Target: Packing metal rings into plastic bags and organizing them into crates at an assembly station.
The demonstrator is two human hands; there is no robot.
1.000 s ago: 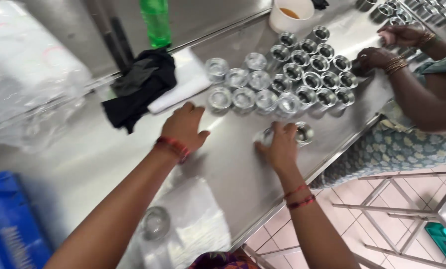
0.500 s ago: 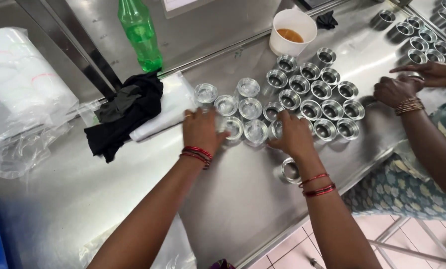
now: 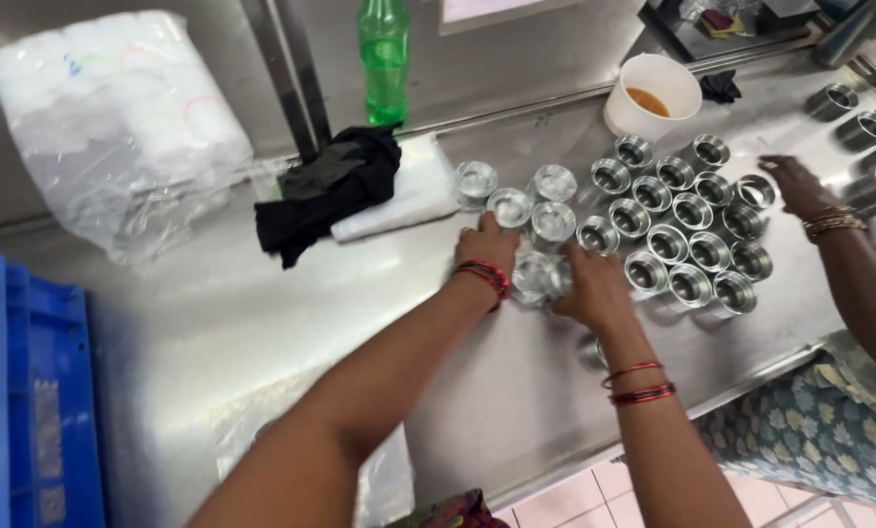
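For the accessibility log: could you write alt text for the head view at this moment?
Seen from above, the person's left hand and right hand press around small steel cups on a steel counter, beside rows of matching cups. A co-worker's hand reaches in from the right; a green bottle stands behind.
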